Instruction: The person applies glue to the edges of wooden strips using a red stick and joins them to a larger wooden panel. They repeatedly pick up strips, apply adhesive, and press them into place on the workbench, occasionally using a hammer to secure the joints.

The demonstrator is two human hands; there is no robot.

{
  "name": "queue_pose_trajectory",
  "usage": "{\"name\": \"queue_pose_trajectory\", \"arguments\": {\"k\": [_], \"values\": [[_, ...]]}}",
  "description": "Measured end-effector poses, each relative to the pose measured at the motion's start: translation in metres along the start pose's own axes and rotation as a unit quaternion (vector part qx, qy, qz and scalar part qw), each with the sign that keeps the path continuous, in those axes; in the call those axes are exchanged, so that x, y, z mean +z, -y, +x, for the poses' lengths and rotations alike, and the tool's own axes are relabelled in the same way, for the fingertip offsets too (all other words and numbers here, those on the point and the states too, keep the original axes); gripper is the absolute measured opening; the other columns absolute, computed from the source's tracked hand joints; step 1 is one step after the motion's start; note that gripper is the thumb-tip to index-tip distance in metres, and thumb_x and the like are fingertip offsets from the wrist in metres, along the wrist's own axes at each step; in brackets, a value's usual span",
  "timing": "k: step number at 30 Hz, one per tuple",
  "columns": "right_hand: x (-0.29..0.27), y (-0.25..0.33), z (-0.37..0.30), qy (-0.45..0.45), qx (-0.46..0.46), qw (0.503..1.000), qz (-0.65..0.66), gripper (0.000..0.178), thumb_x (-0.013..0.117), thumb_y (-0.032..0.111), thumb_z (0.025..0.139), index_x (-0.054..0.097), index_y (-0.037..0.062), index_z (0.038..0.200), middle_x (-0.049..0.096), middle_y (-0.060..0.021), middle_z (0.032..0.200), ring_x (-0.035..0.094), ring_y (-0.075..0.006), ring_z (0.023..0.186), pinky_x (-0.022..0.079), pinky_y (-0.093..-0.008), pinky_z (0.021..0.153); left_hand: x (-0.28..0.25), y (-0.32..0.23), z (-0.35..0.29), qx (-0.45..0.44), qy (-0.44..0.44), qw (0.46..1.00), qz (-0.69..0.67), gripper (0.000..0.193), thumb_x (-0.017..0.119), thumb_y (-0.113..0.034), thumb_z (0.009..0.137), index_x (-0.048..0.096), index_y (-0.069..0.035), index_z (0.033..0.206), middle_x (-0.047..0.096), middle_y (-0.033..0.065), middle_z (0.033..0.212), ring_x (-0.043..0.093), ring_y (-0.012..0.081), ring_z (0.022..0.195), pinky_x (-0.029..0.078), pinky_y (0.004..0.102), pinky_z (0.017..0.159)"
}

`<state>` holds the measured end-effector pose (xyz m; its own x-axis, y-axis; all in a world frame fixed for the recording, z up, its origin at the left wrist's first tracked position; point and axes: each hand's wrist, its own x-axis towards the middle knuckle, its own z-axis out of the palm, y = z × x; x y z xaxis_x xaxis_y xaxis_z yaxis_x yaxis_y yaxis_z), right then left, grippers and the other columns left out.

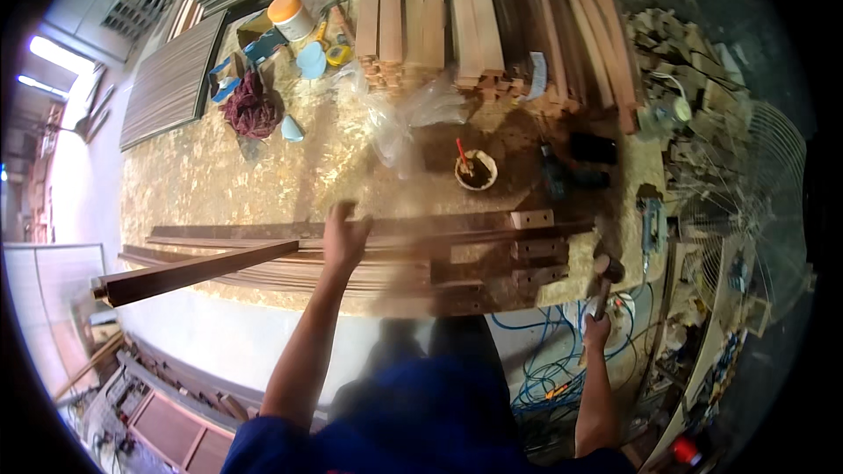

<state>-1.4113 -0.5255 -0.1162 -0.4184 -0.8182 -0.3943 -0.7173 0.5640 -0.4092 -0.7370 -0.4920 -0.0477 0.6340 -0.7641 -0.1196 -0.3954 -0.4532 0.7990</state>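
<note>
No lettering I can read from where I stand.
On the white cylindrical tub with the orange lid [294, 23], the narrow pale slip [536, 76] on the stacked brown wooden strips [479, 13], and the small yellow rounded object [339, 55] near the tub, any words or figures are too small or blurred for me to make out.

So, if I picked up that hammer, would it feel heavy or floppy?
The hammer would probably feel top-heavy, because its chunky head sits on a much thinner handle. It likely wouldn't flop: the handle looks straight where it sticks out of the right hand.
</note>
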Motion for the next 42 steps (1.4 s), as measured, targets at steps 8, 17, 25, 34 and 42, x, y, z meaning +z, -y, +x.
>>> {"name": "queue_pose_trajectory", "arguments": {"k": [8,17,25,34,42], "values": [[-0.064,0.035,0.12,-0.012,-0.163,0.933,-0.322,0.026,0.066,0.016,0.098,0.049,0.0012,0.11,0.055,-0.0167,0.094,0.057,-0.0372,0.084,0.049,-0.0417,0.08,0.127,-0.087,0.168,0.043,0.194,0.941,0.275,0.044,0.062,-0.014,0.089,0.058,-0.011,0.133,0.062,0.0194,0.129,0.06,0.0349,0.119,0.049,0.0482,0.102],[-0.034,0.475,0.08,0.104,-0.548,0.824,0.1,0.009,0.063,0.002,0.095,0.06,0.0016,0.104,0.06,-0.0119,0.093,0.061,-0.0232,0.083,0.051,-0.0342,0.077,0.129,-0.071,0.159,0.072,0.236,0.931,0.269,0.035,0.052,-0.01,0.088,0.066,-0.013,0.12,0.072,0.0207,0.101,0.068,0.0414,0.096,0.054,0.0531,0.087],[0.09,0.681,-0.001,0.254,-0.819,0.509,-0.072,0.014,0.064,0.0,0.088,0.063,0.0016,0.102,0.065,-0.0165,0.099,0.066,-0.037,0.094,0.055,-0.0443,0.078,0.099,-0.063,0.155,-0.032,0.258,0.94,0.22,0.03,0.058,-0.019,0.089,0.065,-0.017,0.118,0.071,0.0177,0.093,0.069,0.0386,0.089,0.053,0.0517,0.078],[0.277,0.651,-0.047,0.431,-0.541,0.674,-0.26,0.024,0.053,0.018,0.099,0.068,0.0004,0.101,0.068,-0.0243,0.093,0.068,-0.0419,0.09,0.054,-0.049,0.079,0.089,-0.081,0.129,0.181,0.109,0.972,0.106,0.031,0.067,-0.012,0.079,0.073,-0.018,0.109,0.07,0.0085,0.11,0.063,0.0312,0.109,0.051,0.0449,0.093],[0.287,0.66,-0.053,0.477,-0.534,0.626,-0.31,0.031,0.05,0.019,0.101,0.067,-0.0058,0.094,0.069,-0.0281,0.085,0.069,-0.0462,0.082,0.054,-0.0516,0.073,0.062,-0.017,0.19,-0.289,-0.224,0.781,-0.506,0.025,0.046,-0.019,0.105,0.061,0.0,0.112,0.067,0.0113,0.103,0.064,0.0227,0.1,0.052,0.0364,0.091]]}}
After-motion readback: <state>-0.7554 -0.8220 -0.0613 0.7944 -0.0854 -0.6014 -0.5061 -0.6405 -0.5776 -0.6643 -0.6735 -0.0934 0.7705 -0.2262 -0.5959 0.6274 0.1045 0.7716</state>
